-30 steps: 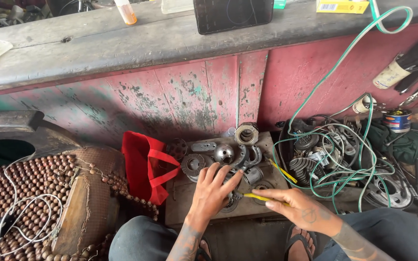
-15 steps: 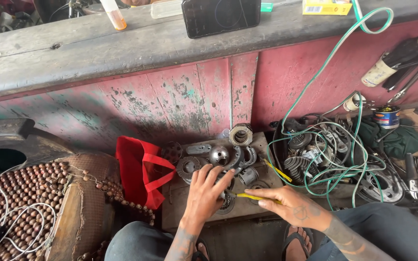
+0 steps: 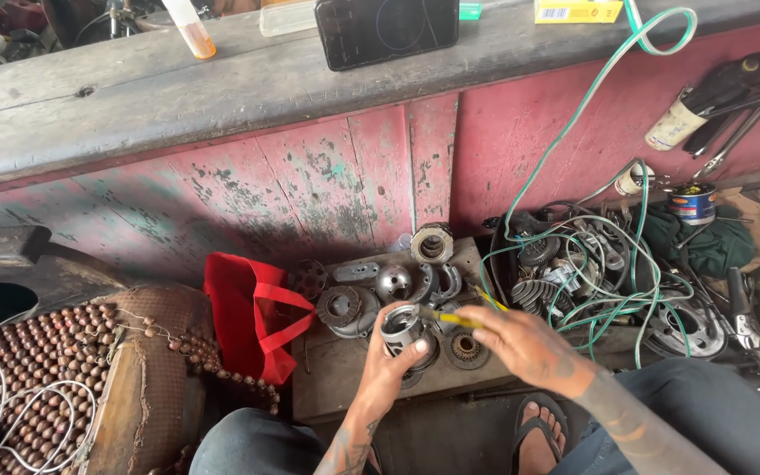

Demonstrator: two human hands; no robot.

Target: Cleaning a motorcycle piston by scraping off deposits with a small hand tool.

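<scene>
1. Old red wooden wall (image 3: pixel 310 185) stands behind a low board (image 3: pixel 336 369) of metal parts.
2. Left hand (image 3: pixel 389 369) wraps the round silver metal ring (image 3: pixel 400 325), lifted over the board.
3. Right hand (image 3: pixel 521 343) pinches a thin yellow tool (image 3: pixel 446 315) at the ring.
4. A tool slip could poke the thumb, I think.

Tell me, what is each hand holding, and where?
The left hand grips a metal ring-shaped part around its outer wall. The right hand holds a yellow-handled tool by its handle.

The left hand (image 3: pixel 390 369) covers the lower part of the metal ring (image 3: pixel 400 324), and the yellow-handled tool (image 3: pixel 447 317) has its rear end buried in the right hand (image 3: pixel 521 345); its tip is too small to tell. On the tabletop (image 3: pixel 222 97), the black box (image 3: pixel 387 31), yellow carton (image 3: pixel 578 10) and bottle (image 3: pixel 190 28) are cut off by the top edge. The green cable (image 3: pixel 591 97) ends lost in the parts pile (image 3: pixel 591 281).
</scene>
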